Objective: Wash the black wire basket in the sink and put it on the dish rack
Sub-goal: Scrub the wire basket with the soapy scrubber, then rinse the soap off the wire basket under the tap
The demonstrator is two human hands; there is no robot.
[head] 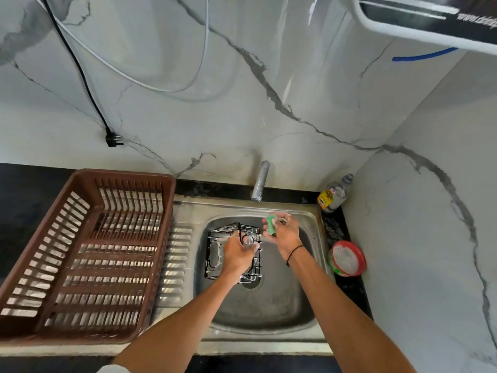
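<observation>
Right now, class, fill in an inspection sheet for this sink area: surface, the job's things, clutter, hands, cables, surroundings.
Surface: steel sink set in a dark counter.
Job's things: black wire basket, soapy, inside the sink; brown dish rack to its left, holding nothing.
Clutter: clear bottle and a red-rimmed tub to the right of the sink.
Hands: left hand grips the basket; right hand holds a green sponge.
Cables: black cord with plug and a white cable hang on the wall; neither is plugged in within view.
Surroundings: marble-look wall; tap, no water seen running.
</observation>
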